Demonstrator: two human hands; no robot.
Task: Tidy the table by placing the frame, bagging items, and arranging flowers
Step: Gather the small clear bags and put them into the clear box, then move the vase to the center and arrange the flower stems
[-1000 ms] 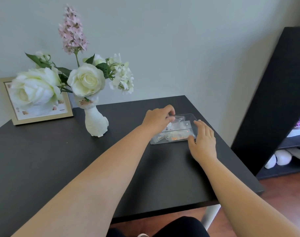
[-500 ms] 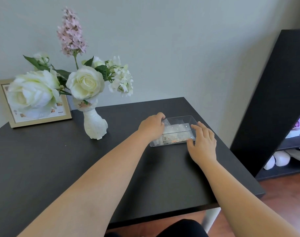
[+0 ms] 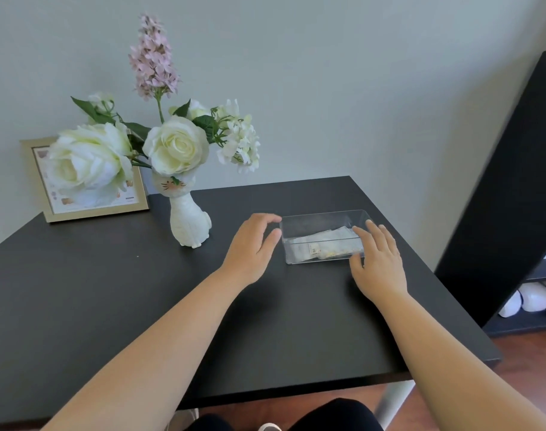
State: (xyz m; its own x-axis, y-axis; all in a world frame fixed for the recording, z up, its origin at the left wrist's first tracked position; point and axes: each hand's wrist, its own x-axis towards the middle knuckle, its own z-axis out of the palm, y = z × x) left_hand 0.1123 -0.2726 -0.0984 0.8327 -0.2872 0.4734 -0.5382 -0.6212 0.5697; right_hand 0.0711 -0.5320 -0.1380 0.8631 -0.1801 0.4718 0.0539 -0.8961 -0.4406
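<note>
A clear plastic box (image 3: 324, 220) sits on the black table (image 3: 110, 306) at the right, with small bagged items (image 3: 324, 244) lying inside it. My left hand (image 3: 253, 247) hovers just left of the box, fingers apart, holding nothing. My right hand (image 3: 379, 259) rests flat against the box's near right corner, fingers spread over its front wall. A white cat-shaped vase (image 3: 189, 219) stands at the back centre with white roses (image 3: 176, 144) and a pink flower spike (image 3: 153, 57) in it. A gold picture frame (image 3: 41, 181) leans on the wall behind the flowers.
A tall black shelf unit (image 3: 514, 181) stands right of the table, with white objects (image 3: 529, 301) on its low shelf. The table's right edge is close to the box. Wooden floor and my dark-clothed knees show below the front edge.
My left hand has come off the box and moved left, opening. The right hand stays at the box's right corner. The camera view has tilted slightly.
</note>
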